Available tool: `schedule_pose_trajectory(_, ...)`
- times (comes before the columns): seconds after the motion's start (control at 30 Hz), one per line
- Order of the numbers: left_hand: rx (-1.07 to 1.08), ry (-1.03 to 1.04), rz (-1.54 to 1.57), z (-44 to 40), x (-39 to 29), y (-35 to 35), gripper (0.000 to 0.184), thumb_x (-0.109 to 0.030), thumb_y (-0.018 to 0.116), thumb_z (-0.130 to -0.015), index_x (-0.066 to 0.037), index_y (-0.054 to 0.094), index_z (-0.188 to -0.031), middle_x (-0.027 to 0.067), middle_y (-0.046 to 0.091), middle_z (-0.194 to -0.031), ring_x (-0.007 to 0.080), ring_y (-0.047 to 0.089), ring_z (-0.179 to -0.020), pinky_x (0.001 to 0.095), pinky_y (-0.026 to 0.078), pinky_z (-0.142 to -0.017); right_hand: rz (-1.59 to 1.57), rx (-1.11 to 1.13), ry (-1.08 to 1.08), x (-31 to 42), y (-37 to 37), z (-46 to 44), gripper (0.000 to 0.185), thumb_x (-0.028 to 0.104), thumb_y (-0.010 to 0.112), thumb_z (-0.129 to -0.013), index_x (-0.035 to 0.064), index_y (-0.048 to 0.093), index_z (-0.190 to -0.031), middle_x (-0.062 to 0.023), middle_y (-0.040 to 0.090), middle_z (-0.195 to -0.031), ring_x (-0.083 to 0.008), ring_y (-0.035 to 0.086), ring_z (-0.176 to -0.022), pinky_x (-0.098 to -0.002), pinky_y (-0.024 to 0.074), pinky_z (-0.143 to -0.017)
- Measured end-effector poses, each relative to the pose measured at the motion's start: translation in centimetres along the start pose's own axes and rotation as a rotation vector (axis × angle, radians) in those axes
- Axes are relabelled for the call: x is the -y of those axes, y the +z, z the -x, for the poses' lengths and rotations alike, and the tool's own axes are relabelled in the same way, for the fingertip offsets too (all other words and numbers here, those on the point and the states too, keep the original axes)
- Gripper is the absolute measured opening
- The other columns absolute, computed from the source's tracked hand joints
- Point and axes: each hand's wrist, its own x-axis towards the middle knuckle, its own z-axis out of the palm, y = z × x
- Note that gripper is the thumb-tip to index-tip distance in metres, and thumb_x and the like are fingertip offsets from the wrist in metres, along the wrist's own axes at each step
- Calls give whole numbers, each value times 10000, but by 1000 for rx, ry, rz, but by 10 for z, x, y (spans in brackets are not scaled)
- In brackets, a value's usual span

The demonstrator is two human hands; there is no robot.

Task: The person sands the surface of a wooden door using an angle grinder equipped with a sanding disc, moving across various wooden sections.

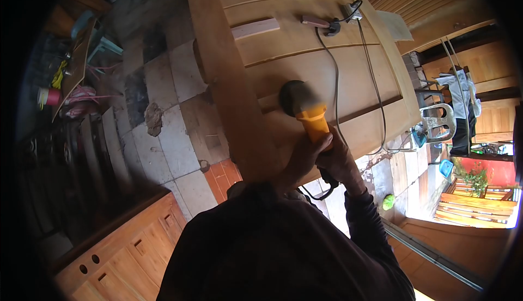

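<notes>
A yellow angle grinder (314,126) with a dark round disc (291,97) is held over a wooden panelled door (297,42). The grinder's head is blurred, and its disc lies against or just above the wood near the door's edge; I cannot tell which. My left hand (303,157) is closed at the near end of the yellow body, thumb on its side. Wrapped round the rear of the same body is my right hand (341,162). A dark cord (321,196) hangs below the hands.
Wood strips (256,28) and a second tool with a wooden handle (316,22) lie on the door near a power socket (353,11). Cables (336,83) cross the door. A plastic chair (438,122) stands at right; another panelled door (131,246) is at lower left.
</notes>
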Motion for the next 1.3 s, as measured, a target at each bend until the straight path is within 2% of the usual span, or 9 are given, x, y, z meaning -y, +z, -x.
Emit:
schedule_pose_trajectory(0.1,-95,26,119,19,-6,6,505,-428,723,-1038,13,652,-1272,115,734,-1179,174,717,-1080,317,563,-923,41,9,20,7,3,8,870,278,856,-845,135,413,-1579,-225,748,-1167,-365,760,-1098,-456,593,-896)
schedule_pose_trajectory(0.4,86,-8,5,-7,1,1,547,-440,735,-1028,11,623,-1317,118,723,-1195,180,705,-1074,343,558,-945,-100,-33,102,1,0,5,818,239,842,-858,150,435,-1562,-189,755,-1123,-295,768,-1035,-419,599,-875)
schedule_pose_trajectory(0.47,6,25,89,8,-1,0,569,-454,734,-1023,11,612,-1328,124,714,-1214,181,698,-1099,342,552,-958,-26,2,127,10,7,9,811,209,833,-863,155,434,-1566,-180,753,-1140,-273,764,-1044,-418,600,-874)
schedule_pose_trajectory(0.57,-116,0,45,26,-9,-8,572,-447,730,-1026,11,598,-1342,124,703,-1237,181,689,-1130,342,546,-970,-53,21,26,31,16,13,818,222,829,-866,165,427,-1576,-191,756,-1140,-283,766,-1049,-423,601,-874)
schedule_pose_trajectory(0.6,-156,-21,3,28,-10,-10,568,-440,729,-1028,11,594,-1346,123,699,-1244,181,686,-1139,343,544,-973,-85,56,87,41,16,11,830,243,830,-865,172,418,-1583,-219,752,-1144,-330,772,-1058,-426,601,-877)
schedule_pose_trajectory(0.7,-83,-13,100,19,-10,-12,553,-426,725,-1032,13,598,-1343,125,699,-1249,193,690,-1148,346,546,-982,-32,26,65,29,16,5,835,247,827,-870,169,408,-1587,-236,749,-1144,-360,770,-1066,-430,600,-879)
schedule_pose_trajectory(0.8,74,-18,129,-1,-5,-12,552,-423,730,-1027,17,608,-1338,128,705,-1240,203,690,-1161,354,546,-994,-42,19,199,31,6,2,832,224,820,-877,165,400,-1593,-233,751,-1143,-367,766,-1088,-437,597,-882)
schedule_pose_trajectory(1.03,-170,-20,48,18,10,-13,496,-399,716,-1035,21,648,-1289,115,729,-1168,180,706,-1099,341,553,-960,-56,42,61,35,17,11,828,221,816,-883,167,397,-1596,-245,750,-1135,-389,765,-1085,-436,605,-862)
schedule_pose_trajectory(1.3,118,-73,100,-26,-14,-1,470,-370,733,-1034,22,655,-1279,111,738,-1123,172,720,-1043,323,564,-920,-161,-45,200,26,-10,-6,834,154,828,-836,127,431,-1569,-157,753,-1077,-223,751,-928,-377,606,-791)
